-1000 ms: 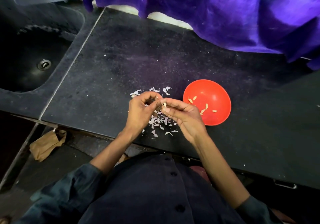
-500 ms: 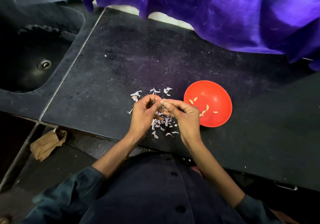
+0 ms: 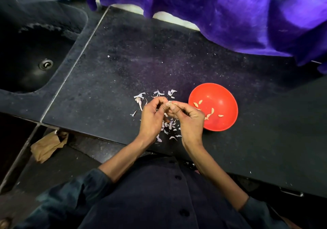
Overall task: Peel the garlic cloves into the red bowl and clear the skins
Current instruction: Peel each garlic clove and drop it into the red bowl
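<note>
Clove (image 3: 171, 103) pinched between left hand (image 3: 152, 117) and right hand (image 3: 189, 118) | red bowl (image 3: 224, 94) just right (skins (image 3: 169, 126) below)

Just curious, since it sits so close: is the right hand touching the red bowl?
Cannot tell. In the head view the right hand overlaps the red bowl's near-left rim, so no gap or contact shows plainly.

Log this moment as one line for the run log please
step: peeling | left hand and right hand: pinching one garlic clove | red bowl: several peeled cloves | skins: on counter, uncleared
</note>
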### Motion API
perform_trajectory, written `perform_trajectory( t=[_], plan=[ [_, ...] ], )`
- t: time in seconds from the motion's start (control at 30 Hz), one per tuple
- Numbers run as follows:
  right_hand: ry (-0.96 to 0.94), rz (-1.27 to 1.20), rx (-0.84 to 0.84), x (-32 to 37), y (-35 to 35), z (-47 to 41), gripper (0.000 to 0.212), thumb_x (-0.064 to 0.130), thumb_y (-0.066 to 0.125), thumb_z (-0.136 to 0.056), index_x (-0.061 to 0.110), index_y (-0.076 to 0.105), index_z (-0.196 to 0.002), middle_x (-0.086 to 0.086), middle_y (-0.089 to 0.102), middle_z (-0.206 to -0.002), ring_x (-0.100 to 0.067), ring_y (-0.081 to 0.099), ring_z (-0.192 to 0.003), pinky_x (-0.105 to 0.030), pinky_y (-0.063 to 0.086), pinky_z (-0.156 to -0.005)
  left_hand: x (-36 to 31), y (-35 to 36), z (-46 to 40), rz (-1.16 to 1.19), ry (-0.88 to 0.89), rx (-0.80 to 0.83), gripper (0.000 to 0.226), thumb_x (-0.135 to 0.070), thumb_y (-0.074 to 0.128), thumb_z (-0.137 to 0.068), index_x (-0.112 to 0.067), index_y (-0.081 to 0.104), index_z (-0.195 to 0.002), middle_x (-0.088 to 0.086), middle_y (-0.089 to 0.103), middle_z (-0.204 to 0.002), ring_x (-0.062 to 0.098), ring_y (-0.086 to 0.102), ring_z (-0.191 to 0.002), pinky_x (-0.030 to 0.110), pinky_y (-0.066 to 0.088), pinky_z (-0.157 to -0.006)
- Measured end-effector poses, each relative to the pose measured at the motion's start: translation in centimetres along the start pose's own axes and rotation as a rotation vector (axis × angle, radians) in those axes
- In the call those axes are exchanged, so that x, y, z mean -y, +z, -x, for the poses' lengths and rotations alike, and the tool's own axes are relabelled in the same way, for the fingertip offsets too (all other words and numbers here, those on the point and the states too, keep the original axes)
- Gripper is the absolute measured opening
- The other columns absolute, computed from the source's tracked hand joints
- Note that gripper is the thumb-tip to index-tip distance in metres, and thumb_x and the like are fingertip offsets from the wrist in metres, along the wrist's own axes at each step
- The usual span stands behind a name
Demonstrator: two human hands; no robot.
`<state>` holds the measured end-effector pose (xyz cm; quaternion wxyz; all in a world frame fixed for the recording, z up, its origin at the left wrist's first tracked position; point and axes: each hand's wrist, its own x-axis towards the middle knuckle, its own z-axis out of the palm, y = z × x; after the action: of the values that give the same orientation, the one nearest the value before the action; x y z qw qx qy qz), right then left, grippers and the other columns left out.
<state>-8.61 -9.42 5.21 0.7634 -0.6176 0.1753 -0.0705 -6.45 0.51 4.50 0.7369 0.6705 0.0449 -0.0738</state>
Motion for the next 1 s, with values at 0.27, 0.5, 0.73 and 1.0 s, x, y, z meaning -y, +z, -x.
perform_trajectory(
  t=[0.27,0.5,0.73,1.0],
  plan=[
    [-0.016,-0.006,0.045,0.3,-0.2,-0.3,0.012,-0.001,0.068,-0.084,0.002,0.073,-0.095,-0.004,0.075,-0.086,-0.015,0.070,-0.076,-0.023,0.056,-0.071,-0.4,-0.5,-0.1,-0.002,0.037,0.032,0.016,-0.010,0.052,-0.099,-0.014,0.059,-0.084,-0.004,0.064,-0.076,0.015,0.063,-0.071,0.028,0.054,-0.056],
    [0.064,-0.056,0.057,0.2,-1.4,-0.8,0.012,-0.001,0.064,-0.087,0.002,0.070,-0.097,-0.008,0.070,-0.092,-0.021,0.068,-0.083,-0.030,0.057,-0.075,-0.5,-1.6,-0.4,0.045,0.017,-0.031,0.011,-0.005,0.064,-0.090,-0.007,0.057,-0.098,0.008,0.063,-0.083,0.015,0.061,-0.070,0.025,0.054,-0.054],
    [0.070,-0.013,0.110,0.2,-1.7,-0.6,0.019,-0.005,0.058,-0.091,0.000,0.066,-0.107,-0.015,0.069,-0.097,-0.019,0.069,-0.083,-0.030,0.057,-0.078,-0.4,-1.9,0.1,-0.172,0.135,0.062,0.017,-0.008,0.063,-0.092,-0.017,0.071,-0.103,0.000,0.072,-0.101,0.011,0.069,-0.081,0.024,0.056,-0.059],
    [0.321,-0.287,0.196,0.7,-2.1,-0.4,0.011,-0.002,0.057,-0.090,0.000,0.065,-0.097,-0.015,0.071,-0.086,-0.021,0.069,-0.074,-0.029,0.058,-0.068,-1.1,-2.4,0.7,-0.062,0.090,0.179,0.011,-0.008,0.063,-0.092,-0.008,0.070,-0.100,0.011,0.071,-0.094,0.015,0.066,-0.079,0.026,0.057,-0.061]
  ],
)
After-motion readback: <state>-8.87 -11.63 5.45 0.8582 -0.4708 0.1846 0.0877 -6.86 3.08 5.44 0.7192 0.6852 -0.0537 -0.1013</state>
